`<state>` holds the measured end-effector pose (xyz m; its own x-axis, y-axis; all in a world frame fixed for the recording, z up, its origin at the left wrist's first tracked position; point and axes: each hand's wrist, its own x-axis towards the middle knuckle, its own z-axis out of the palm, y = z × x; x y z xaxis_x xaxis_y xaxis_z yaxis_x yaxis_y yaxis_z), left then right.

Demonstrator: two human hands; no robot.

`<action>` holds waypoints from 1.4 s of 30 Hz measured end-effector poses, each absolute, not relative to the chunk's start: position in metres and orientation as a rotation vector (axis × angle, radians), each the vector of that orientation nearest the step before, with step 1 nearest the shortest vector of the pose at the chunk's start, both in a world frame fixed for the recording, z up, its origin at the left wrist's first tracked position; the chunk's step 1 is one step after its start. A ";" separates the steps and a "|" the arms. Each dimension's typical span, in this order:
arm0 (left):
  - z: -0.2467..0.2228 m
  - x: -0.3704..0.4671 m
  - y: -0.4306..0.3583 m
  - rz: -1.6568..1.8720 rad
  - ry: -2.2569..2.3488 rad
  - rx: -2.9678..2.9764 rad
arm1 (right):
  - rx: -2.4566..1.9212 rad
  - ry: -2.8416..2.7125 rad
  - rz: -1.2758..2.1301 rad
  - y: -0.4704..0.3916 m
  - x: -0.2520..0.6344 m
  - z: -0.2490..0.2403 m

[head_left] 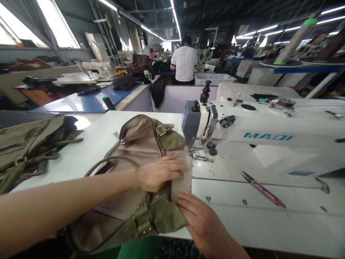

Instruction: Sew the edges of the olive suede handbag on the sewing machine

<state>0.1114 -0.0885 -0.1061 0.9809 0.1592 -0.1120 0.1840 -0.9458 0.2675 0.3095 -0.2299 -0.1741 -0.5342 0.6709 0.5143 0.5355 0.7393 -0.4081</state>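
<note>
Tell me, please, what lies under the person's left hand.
The olive bag lies under the left hand, with its pinkish-tan lining visible around the hand. The patch directly beneath is covered, so its details cannot be seen.

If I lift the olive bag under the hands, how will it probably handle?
The bag is probably floppy, since its lining lies in creases. Metal fittings such as the buckle may add some weight. The handle forms a loop, so it might snag.

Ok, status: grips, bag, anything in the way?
Left grip palm-down on bag, right grip at its edge. Bag beside sewing machine, lining showing. Snips on table, apart from bag.
</note>
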 end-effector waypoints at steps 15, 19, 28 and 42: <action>-0.129 0.133 -0.089 -0.181 0.565 2.823 | -0.795 -2.422 0.077 -0.228 0.335 -0.156; -0.132 0.131 -0.085 -0.178 0.595 2.733 | -0.684 -2.478 0.031 -0.218 0.344 -0.165; -0.139 0.135 -0.031 -0.153 0.502 2.707 | -0.793 -2.459 0.003 -0.189 0.335 -0.176; -0.086 0.107 -0.213 -0.402 0.618 2.903 | -0.836 -2.305 0.462 -0.198 0.332 -0.167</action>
